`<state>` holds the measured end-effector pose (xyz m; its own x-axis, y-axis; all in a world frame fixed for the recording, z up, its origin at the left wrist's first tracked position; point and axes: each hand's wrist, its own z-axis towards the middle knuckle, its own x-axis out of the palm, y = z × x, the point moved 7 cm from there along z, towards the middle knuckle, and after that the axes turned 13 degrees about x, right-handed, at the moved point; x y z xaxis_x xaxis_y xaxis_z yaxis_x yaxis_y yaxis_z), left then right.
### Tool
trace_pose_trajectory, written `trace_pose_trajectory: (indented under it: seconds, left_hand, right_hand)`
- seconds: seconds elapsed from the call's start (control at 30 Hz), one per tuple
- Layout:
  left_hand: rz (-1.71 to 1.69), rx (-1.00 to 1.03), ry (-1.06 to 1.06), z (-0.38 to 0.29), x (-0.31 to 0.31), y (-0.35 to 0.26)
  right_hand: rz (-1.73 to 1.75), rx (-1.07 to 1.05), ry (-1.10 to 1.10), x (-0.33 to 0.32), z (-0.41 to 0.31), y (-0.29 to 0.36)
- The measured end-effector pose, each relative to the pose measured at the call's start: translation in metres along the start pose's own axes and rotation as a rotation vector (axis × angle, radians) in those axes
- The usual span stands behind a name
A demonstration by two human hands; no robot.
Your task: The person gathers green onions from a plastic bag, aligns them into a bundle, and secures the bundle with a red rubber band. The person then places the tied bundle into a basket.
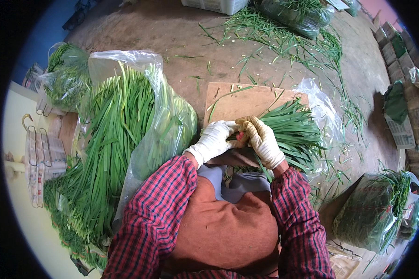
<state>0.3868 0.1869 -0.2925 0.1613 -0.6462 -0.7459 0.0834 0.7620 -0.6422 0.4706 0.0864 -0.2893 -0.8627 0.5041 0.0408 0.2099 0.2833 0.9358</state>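
My gloved left hand (pixel 213 140) and gloved right hand (pixel 262 141) meet in front of my lap, fingers bent together. Between their fingertips shows a small red thing (pixel 240 135), possibly a band; its full shape is hidden. A bunch of long flat green leaves (pixel 293 130), like garlic chives, lies beside my right hand with its leaf tips to the right. The hands cover its narrow end. Beneath the bunch is a wooden board (pixel 237 99), with a few loose leaves and stem bits on it.
To the left stands a large clear plastic bag (pixel 167 122) of loose leaves (pixel 122 115). Tied bunches (pixel 66 230) lie lower left. A filled bag (pixel 368 209) stands at right, near stacked crates (pixel 399 130). Leaf scraps (pixel 265 42) cover the far floor near a white crate (pixel 214 5).
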Motion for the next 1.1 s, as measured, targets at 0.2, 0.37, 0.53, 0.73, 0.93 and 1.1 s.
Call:
trace_pose_trajectory:
  seconds: [0.2,0.37,0.53,0.73,0.93,1.1]
  left_hand:
    - [0.085,-0.010,-0.125,0.000,-0.006,0.001]
    - [-0.048,-0.057,-0.038,0.000,-0.002,0.001]
    - [-0.055,-0.036,-0.069,0.006,-0.007,-0.004]
    - [0.586,-0.161,0.177,-0.024,-0.005,-0.001]
    - [0.457,-0.191,0.389,-0.012,-0.004,0.023]
    - [0.778,0.035,0.081,-0.006,-0.025,-0.022]
  right_hand:
    - [-0.384,0.029,0.226,0.002,0.004,0.009]
    - [-0.690,-0.364,0.016,0.008,0.001,0.032]
    - [-0.530,-0.238,-0.121,-0.001,0.011,0.017]
    - [-0.542,-0.087,-0.148,-0.010,0.014,0.003]
    - [-0.454,0.013,-0.165,-0.016,0.029,-0.002]
    - [-0.394,0.080,-0.112,-0.019,0.047,-0.011]
